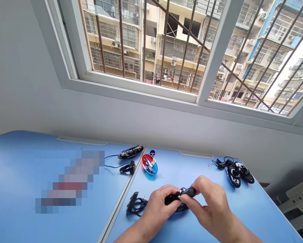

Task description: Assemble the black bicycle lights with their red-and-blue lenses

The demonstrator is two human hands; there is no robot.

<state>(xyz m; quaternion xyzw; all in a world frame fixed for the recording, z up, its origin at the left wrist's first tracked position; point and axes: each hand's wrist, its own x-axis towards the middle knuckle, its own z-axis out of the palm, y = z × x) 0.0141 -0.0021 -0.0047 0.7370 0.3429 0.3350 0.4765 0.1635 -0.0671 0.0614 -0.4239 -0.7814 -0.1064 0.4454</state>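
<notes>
Close together over the blue table (217,219), my two hands work on a small black device. My left hand (160,204) grips a dark part of it, mostly hidden behind the fingers. My right hand (211,202) pinches a short black cylindrical piece (190,192) between thumb and fingers, and a bit of shiny metal shows between the hands. Below them, a rounded black body (182,207) is partly covered. To the left of my left hand lies a black bracket with a ring clamp and cable (134,202).
Farther back sit a red and blue oval shell holding batteries (149,164), a long black oval unit (130,152) and a black ring clamp (128,167). Black oval units with cables (239,173) lie at the right. A blurred patch (70,184) covers something left. Behind is a barred window (151,44).
</notes>
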